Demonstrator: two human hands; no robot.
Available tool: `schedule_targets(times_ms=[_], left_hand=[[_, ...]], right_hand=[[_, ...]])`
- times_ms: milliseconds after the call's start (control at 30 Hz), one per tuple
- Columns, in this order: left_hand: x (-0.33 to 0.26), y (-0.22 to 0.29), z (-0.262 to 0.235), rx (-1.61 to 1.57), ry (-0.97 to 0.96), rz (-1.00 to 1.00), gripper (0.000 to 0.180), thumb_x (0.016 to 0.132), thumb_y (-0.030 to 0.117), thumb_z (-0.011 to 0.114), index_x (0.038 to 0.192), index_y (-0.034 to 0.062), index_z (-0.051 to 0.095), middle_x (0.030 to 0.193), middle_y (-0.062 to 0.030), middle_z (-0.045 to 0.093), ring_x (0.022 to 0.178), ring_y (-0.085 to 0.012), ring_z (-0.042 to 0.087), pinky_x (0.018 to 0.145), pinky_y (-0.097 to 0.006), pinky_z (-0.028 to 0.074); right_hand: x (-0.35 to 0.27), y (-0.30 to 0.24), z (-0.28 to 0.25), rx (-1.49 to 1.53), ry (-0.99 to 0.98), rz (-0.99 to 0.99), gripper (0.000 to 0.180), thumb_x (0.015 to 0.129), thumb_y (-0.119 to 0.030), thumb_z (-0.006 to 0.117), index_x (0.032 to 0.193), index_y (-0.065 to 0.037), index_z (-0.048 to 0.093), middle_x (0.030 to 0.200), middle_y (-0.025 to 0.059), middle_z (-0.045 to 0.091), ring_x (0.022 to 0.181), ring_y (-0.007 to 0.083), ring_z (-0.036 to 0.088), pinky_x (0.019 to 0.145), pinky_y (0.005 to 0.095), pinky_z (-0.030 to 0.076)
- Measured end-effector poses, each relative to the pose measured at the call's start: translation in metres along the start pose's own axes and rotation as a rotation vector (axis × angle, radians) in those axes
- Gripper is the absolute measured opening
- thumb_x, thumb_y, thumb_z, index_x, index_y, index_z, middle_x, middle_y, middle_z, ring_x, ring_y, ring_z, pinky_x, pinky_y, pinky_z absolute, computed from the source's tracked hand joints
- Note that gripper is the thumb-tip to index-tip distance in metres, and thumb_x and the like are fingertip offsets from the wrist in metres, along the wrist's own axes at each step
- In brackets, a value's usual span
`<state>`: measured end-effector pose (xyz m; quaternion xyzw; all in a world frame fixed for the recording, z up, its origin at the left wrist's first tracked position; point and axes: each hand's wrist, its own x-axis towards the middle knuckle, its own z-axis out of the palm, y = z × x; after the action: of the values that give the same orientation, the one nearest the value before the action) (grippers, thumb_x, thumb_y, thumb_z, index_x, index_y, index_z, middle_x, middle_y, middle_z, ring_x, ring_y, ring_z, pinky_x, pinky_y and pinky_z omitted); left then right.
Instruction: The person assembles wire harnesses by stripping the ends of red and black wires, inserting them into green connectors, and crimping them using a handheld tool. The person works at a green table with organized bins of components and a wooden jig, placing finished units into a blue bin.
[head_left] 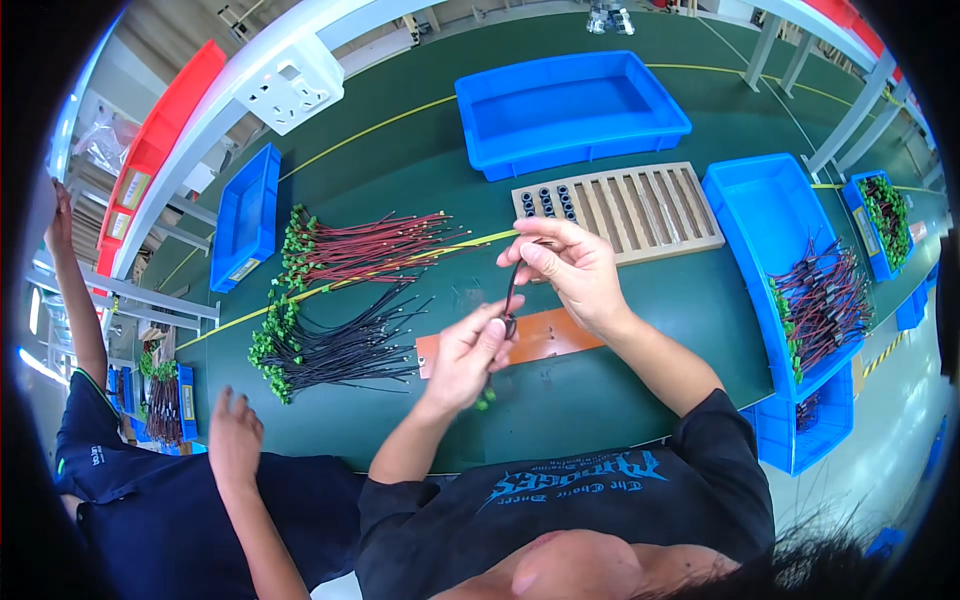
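Over the green table, my left hand point(465, 358) is closed around a dark wire lead, with a small black ring point(510, 326) at its thumb and fingertips. Below that hand hangs a green connector point(486, 400). My right hand point(570, 270) pinches the upper part of the black wire point(515, 288), which runs between both hands. Under them lies an orange strip point(560, 335). Just beyond my right hand sits a slotted wooden tray point(655, 215), with several black rings point(546, 202) at its left end. Whether the wire passes through the ring in my left hand is unclear.
Red wires point(370, 245) and black wires point(350, 340) with green connectors lie at left. A large blue bin point(570, 155) stands beyond the tray; another blue bin point(740, 200) at right holds wired assemblies. A co-worker's hand point(236, 435) reaches in at left.
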<state>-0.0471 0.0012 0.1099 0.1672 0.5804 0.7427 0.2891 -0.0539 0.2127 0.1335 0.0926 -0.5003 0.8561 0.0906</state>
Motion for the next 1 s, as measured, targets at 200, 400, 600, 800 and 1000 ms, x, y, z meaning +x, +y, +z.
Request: schedule_targets(times_ms=[200, 400, 600, 800, 1000], left_hand=[[-0.009, -0.042, 0.020, -0.269, 0.077, -0.002, 0.038, 0.108, 0.022, 0.053, 0.139, -0.0010, 0.053, 0.098, -0.0077, 0.059, 0.071, -0.0080, 0.047, 0.060, -0.022, 0.041], [-0.011, -0.052, 0.022, -0.401, 0.016, -0.075, 0.036, 0.109, 0.022, 0.052, 0.138, 0.0022, 0.052, 0.102, -0.0113, 0.062, 0.069, -0.0073, 0.047, 0.060, -0.022, 0.040], [-0.014, -0.060, 0.019, -0.390, 0.080, -0.037, 0.030, 0.107, 0.019, 0.056, 0.133, 0.0035, 0.053, 0.102, -0.0122, 0.062, 0.068, -0.0067, 0.047, 0.059, -0.022, 0.040], [-0.009, -0.058, 0.027, -0.362, 0.069, -0.044, 0.028, 0.107, 0.019, 0.055, 0.131, 0.0031, 0.052, 0.096, -0.0113, 0.062, 0.064, -0.0063, 0.047, 0.057, -0.021, 0.038], [-0.013, -0.064, 0.031, -0.289, 0.016, -0.040, 0.034, 0.109, 0.028, 0.049, 0.134, 0.0043, 0.052, 0.095, -0.0104, 0.065, 0.059, -0.0074, 0.047, 0.052, -0.022, 0.037]], right_hand=[[-0.002, 0.017, -0.016, -0.193, -0.116, 0.287, 0.025, 0.101, -0.011, 0.065, 0.123, 0.002, 0.066, 0.106, 0.0104, 0.073, 0.099, 0.0160, 0.071, 0.080, 0.0293, 0.059], [-0.009, 0.017, -0.011, -0.268, -0.210, 0.298, 0.033, 0.103, -0.011, 0.061, 0.134, 0.001, 0.060, 0.109, 0.0101, 0.072, 0.105, 0.0159, 0.068, 0.092, 0.0309, 0.056], [-0.006, 0.022, -0.018, -0.325, -0.290, 0.173, 0.048, 0.101, -0.013, 0.063, 0.146, -0.002, 0.050, 0.115, 0.0119, 0.070, 0.103, 0.0162, 0.068, 0.090, 0.0316, 0.055], [-0.009, 0.029, -0.015, -0.512, -0.241, 0.161, 0.032, 0.103, -0.028, 0.062, 0.115, 0.001, 0.072, 0.094, 0.0104, 0.075, 0.076, 0.0140, 0.071, 0.070, 0.0287, 0.058], [-0.007, 0.017, -0.025, -0.517, -0.255, 0.147, 0.040, 0.108, -0.034, 0.051, 0.110, 0.000, 0.072, 0.100, 0.0095, 0.075, 0.096, 0.0168, 0.069, 0.089, 0.0323, 0.054]])
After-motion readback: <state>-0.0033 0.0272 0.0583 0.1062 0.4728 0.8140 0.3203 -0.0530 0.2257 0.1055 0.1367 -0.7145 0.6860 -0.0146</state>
